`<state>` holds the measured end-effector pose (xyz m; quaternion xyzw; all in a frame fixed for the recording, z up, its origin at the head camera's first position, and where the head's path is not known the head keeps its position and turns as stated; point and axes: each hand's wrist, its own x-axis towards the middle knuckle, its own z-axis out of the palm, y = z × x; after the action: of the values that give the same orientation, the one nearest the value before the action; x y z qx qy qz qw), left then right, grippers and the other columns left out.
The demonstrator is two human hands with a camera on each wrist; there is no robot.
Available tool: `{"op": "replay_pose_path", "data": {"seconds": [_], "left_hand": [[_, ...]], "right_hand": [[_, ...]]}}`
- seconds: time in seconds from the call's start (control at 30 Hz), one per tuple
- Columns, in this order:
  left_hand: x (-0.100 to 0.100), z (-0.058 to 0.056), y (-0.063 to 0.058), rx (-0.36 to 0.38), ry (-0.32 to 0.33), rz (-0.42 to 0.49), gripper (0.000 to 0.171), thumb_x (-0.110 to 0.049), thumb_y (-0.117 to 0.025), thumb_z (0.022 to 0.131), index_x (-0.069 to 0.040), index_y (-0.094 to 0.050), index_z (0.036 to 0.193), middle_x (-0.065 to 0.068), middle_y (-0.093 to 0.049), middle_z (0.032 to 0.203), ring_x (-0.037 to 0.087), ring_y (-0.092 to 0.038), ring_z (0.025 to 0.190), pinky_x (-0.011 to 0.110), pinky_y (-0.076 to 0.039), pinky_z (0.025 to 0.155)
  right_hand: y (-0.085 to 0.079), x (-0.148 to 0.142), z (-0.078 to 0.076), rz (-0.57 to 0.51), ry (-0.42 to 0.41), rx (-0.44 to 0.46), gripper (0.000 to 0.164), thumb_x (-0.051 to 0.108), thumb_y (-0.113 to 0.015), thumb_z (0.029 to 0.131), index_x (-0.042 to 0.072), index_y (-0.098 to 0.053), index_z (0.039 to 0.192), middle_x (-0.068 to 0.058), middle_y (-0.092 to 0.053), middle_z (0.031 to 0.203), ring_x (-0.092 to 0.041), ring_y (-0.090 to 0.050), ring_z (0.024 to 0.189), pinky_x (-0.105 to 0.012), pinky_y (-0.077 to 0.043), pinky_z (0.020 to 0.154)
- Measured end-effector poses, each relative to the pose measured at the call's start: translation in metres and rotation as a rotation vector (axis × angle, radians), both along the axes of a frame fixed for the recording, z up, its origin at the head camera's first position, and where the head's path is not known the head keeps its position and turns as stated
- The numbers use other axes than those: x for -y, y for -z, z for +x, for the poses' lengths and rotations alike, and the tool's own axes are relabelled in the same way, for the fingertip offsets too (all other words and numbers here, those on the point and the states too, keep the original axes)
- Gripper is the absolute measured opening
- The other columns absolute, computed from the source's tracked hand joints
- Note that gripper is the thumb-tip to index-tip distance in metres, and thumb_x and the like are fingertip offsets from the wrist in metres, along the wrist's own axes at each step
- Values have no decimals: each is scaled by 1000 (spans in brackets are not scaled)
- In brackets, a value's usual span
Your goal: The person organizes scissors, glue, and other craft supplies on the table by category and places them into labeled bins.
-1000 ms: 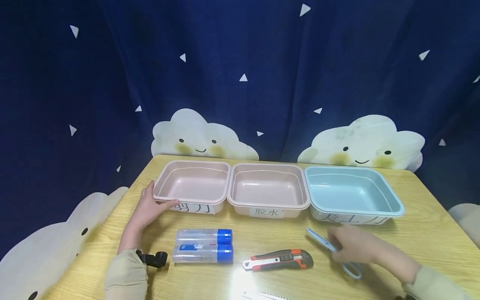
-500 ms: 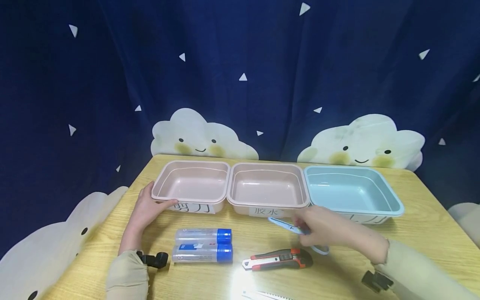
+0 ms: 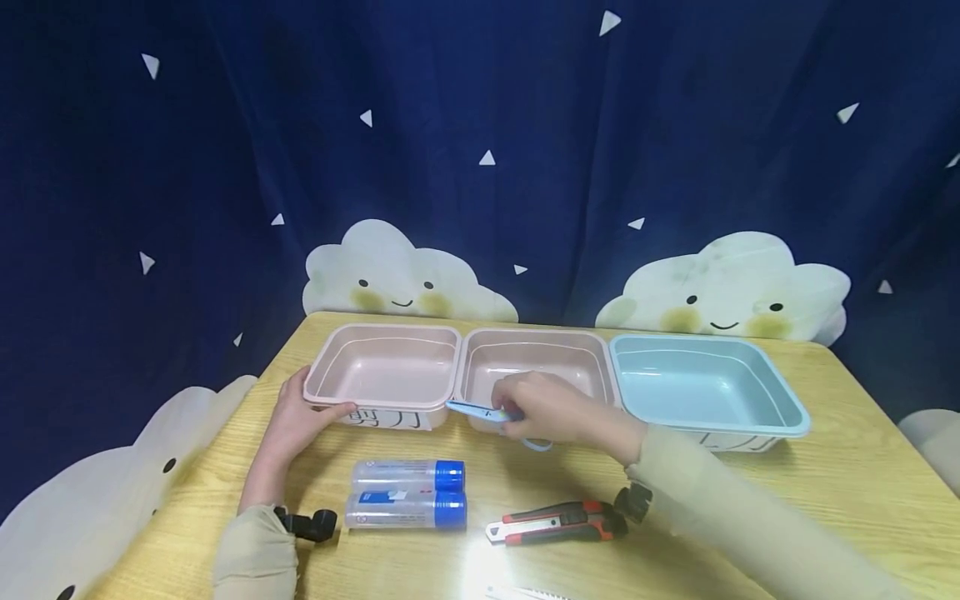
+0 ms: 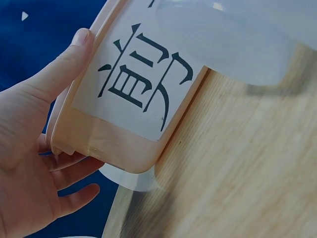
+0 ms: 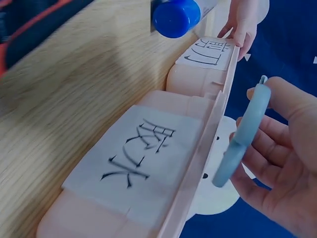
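Note:
My right hand (image 3: 536, 408) pinches a pair of light blue scissors (image 3: 480, 411) in front of the middle pink bin (image 3: 540, 336). Their tip points left, toward the seam between the two pink bins, and a finger loop hangs below the hand. In the right wrist view the scissors' handle (image 5: 245, 136) shows edge-on between thumb and fingers. My left hand (image 3: 292, 421) holds the front left corner of the left pink bin (image 3: 386, 329). In the left wrist view its thumb (image 4: 81, 39) lies along the rim, with the other fingers at the bin's side.
To the right stands a light blue bin (image 3: 705, 342), in line with the pink ones. Two clear bottles (image 3: 397, 508) with blue caps lie before the left bin. A red and black utility knife (image 3: 555, 523) lies under my right forearm, and another blade (image 3: 525, 593) shows at the bottom edge.
My right hand has carried the scissors leftward and slightly back, from before the light blue bin to the middle pink bin's front rim. The left hand has stayed on its bin.

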<state>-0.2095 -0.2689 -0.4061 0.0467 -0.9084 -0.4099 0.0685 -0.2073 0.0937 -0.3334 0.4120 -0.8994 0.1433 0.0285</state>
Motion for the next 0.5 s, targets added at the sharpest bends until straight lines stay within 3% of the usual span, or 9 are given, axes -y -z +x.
{"op": "replay_pose_path", "data": {"seconds": [0.27,0.5], "left_hand": [[2,-1,3,-15,0,-5,110,-48,-77,66,0,-15,143,26,-27,138,39,-32,121,57,-28,101],[3,-1,3,-16,1,-3,109,-47,-77,66,0,-16,143,27,-27,137,40,-33,120,57,-29,100]], "right_hand": [[3,32,-23,-62,-14,-50,12,15,-69,73,12,-66,84,4,-63,75,-5,-50,64,-18,-46,61],[2,55,-37,-25,22,-62,10,17,-67,76,14,-67,86,7,-61,75,-7,-48,68,-19,-43,62]]}}
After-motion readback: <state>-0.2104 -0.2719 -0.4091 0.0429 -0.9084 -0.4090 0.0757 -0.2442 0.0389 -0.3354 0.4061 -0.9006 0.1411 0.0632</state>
